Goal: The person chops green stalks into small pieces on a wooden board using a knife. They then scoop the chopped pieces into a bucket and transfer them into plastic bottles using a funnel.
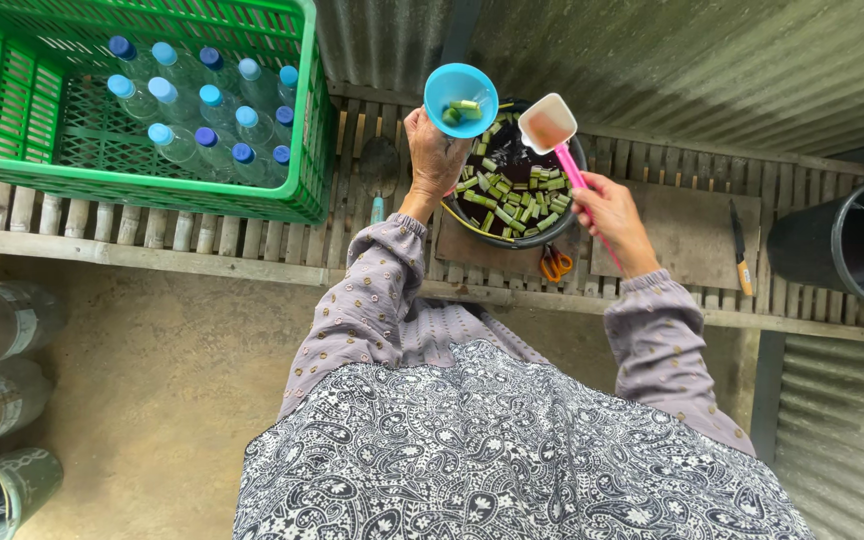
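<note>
A small blue funnel (460,98) is gripped in the left hand (434,155), the fingers closed around its lower part so that its wide mouth faces up; a few green cut pieces can be seen lying inside it. The funnel is held just above the left rim of a dark round bowl (564,222), which is filled with dark liquid and many green chopped pieces. A pink-handled ladle (549,126) with a pale, squarish scoop is grasped by the right hand (612,215), the fingers wrapped shut around the handle; the scoop is raised over the bowl's upper right part, just beside the funnel and apart from it, and some brownish liquid is seen in it. The bowl is set on a slatted wooden bench (252,240), and a pair of orange-handled scissors (554,263) is laid just in front of it. A wooden board (687,235) is placed to the right of the bowl, with a knife (741,250) lying at its far edge and a black bucket (842,250) beyond that. To the left, a green plastic crate (152,185) is stood on the bench, loaded with clear bottles (202,120) capped in blue.
</note>
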